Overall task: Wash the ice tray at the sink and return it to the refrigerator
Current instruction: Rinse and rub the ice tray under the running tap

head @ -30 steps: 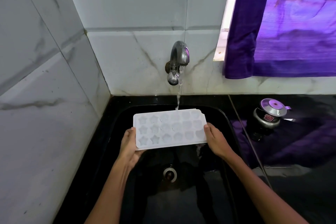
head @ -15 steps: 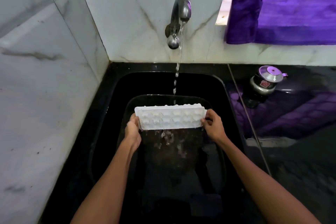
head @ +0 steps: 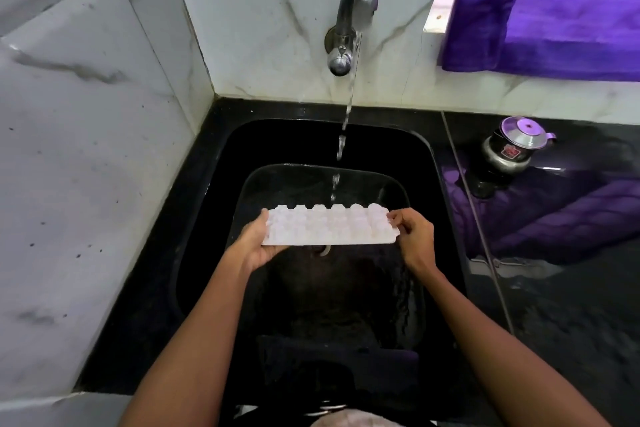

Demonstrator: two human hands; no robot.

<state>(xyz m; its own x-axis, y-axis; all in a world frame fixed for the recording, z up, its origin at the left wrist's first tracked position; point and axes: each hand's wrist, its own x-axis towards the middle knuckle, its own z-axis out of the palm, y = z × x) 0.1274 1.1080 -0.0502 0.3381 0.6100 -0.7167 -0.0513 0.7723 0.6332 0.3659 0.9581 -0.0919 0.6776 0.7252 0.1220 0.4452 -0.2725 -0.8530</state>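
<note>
The white ice tray (head: 329, 226) is held low inside the black sink (head: 214, 253), turned upside down so the bumpy undersides of its cells face up. My left hand (head: 258, 246) grips its left end from below. My right hand (head: 414, 236) pinches its right end with curled fingers. Water runs from the metal tap (head: 353, 14) in a thin stream that lands on the tray's far edge near the middle.
Marble tile walls stand to the left and behind the sink. On the black counter (head: 571, 288) to the right sits a small steel lidded pot (head: 512, 149). A purple curtain (head: 554, 3) hangs at the upper right.
The tray went from cells-up under the tap to tilted and emptied, and now lies inverted lower in the sink. Both hands stayed on its ends.
</note>
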